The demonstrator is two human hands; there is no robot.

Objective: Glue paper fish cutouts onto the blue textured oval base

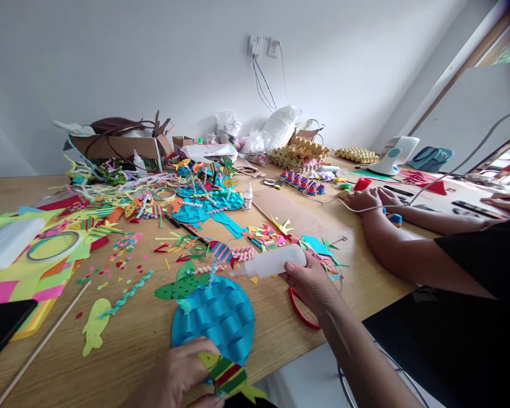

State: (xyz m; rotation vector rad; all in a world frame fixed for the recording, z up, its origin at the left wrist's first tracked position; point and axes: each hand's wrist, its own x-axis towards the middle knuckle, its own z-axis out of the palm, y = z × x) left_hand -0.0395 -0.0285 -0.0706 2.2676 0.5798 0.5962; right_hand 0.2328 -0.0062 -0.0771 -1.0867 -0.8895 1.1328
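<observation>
At the table's front edge, my left hand pinches a striped paper fish in green, yellow and red. My right hand is wrapped round a white squeeze glue bottle, held tilted with its nozzle pointing left. Between and beyond the hands lies a blue round paper piece with raised curved strips. A green paper fish and a blue-and-red striped fish sit at its upper edge, near curly paper strips. Off to the left is a yellow paper fish beside a wavy turquoise strip.
Red-handled scissors lie under my right wrist. Paper scraps and a small glue bottle are farther back. Coloured sheets with a tape roll, a phone and a thin stick lie left. A co-worker's arms rest at right.
</observation>
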